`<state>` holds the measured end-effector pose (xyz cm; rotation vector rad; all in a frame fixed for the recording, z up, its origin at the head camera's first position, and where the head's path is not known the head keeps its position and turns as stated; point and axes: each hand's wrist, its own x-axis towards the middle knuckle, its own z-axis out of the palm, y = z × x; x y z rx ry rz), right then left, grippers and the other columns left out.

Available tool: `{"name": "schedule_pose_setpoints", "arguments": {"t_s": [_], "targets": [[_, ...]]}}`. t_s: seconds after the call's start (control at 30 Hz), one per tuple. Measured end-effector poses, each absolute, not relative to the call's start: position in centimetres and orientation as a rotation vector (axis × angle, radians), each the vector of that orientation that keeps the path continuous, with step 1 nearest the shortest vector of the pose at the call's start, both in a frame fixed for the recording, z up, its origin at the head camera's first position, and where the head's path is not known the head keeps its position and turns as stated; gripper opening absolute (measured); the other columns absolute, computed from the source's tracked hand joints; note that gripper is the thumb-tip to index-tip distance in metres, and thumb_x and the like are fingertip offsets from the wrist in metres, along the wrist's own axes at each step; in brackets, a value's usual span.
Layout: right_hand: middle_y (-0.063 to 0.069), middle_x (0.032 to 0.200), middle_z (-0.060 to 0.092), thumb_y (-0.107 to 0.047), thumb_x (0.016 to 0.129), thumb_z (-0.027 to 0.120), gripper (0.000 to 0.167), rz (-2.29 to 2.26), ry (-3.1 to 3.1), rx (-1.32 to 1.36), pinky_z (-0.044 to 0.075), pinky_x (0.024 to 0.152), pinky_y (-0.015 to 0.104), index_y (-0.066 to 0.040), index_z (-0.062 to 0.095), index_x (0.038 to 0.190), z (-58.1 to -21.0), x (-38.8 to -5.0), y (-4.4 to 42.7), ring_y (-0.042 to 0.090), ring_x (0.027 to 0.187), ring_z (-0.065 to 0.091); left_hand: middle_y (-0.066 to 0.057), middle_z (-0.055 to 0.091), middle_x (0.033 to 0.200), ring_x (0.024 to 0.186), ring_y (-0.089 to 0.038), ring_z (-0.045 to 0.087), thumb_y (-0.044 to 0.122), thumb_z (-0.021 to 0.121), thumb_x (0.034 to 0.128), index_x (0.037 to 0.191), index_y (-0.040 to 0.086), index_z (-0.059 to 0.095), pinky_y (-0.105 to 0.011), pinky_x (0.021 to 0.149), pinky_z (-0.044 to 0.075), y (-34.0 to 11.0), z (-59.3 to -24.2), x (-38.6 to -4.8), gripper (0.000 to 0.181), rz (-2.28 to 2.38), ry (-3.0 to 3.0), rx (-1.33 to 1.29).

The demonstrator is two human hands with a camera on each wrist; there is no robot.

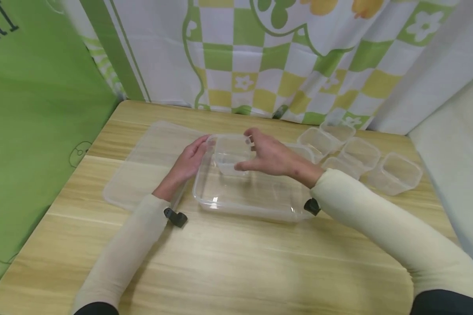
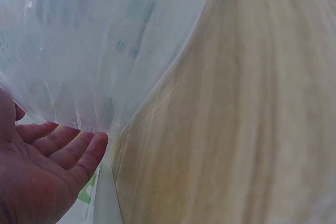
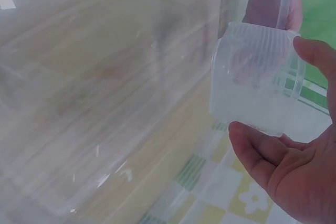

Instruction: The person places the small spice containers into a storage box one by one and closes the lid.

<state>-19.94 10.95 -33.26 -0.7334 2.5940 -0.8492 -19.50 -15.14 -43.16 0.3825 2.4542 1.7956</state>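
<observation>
My right hand (image 1: pixel 273 155) holds a small clear plastic container (image 1: pixel 232 153) by its sides, thumb and fingers spread across it. The right wrist view shows the thumb at one edge of this container (image 3: pixel 257 82) and the fingers at the opposite side. It is over the back-left corner of a large clear plastic container (image 1: pixel 244 210). At that same corner my left hand (image 1: pixel 189 159) grips the large container's edge. In the left wrist view, the left fingers (image 2: pixel 68 150) touch its translucent wall, and the thumb is partly cut off by the frame.
Left of the large container, a flat translucent lid (image 1: pixel 138 175) lies on the wooden table (image 1: pixel 228 271). Several small clear containers (image 1: pixel 398 173) stand at the back right. A patterned curtain (image 1: pixel 252 61) hangs behind the table, and a green cloth (image 1: pixel 35 109) hangs at the left.
</observation>
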Motion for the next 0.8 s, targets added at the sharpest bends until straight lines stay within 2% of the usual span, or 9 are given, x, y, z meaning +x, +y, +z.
{"name": "schedule_pose_setpoints", "arguments": {"t_s": [0.2, 0.33, 0.53, 0.8], "targets": [[0.024, 0.138, 0.055, -0.045, 0.081, 0.086, 0.096, -0.834, 2.585, -0.735, 0.049, 0.101, 0.046, 0.000, 0.035, 0.148, -33.9, -20.2, 10.3, 0.033, 0.122, 0.058, -0.019, 0.045, 0.155, 0.142, -0.037, 0.042, 0.025, 0.034, 0.1143, 0.156, 0.001, 0.041, -0.048, 0.119, 0.028, -14.9, -43.2, -19.6, 0.048, 1.770, 2.491, 0.374], [0.024, 0.134, 0.058, -0.045, 0.081, 0.086, 0.095, -0.787, 2.601, -0.744, 0.050, 0.099, 0.045, 0.001, 0.036, 0.148, -34.2, -20.3, 10.0, 0.033, 0.120, 0.059, -0.020, 0.048, 0.153, 0.140, -0.038, 0.045, 0.025, 0.034, 0.1142, 0.155, 0.001, 0.041, -0.048, 0.119, 0.029, -14.9, -43.2, -19.6, 0.048, 1.780, 2.489, 0.365], [0.026, 0.133, 0.059, -0.043, 0.083, 0.085, 0.094, -0.759, 2.591, -0.752, 0.050, 0.099, 0.046, 0.003, 0.036, 0.148, -34.6, -20.6, 9.6, 0.034, 0.119, 0.059, -0.020, 0.049, 0.152, 0.142, -0.036, 0.042, 0.028, 0.035, 0.1143, 0.155, 0.003, 0.042, -0.049, 0.119, 0.028, -14.8, -43.3, -19.7, 0.049, 1.736, 2.520, 0.338], [0.020, 0.136, 0.058, -0.054, 0.083, 0.082, 0.100, -0.605, 2.630, -0.710, 0.049, 0.099, 0.046, 0.001, 0.034, 0.151, -35.1, -20.7, 8.9, 0.031, 0.117, 0.060, -0.022, 0.059, 0.138, 0.124, -0.039, 0.058, 0.029, 0.035, 0.1140, 0.153, 0.004, 0.046, -0.054, 0.108, 0.044, -15.0, -43.0, -19.5, 0.048, 1.744, 2.514, 0.303]]}}
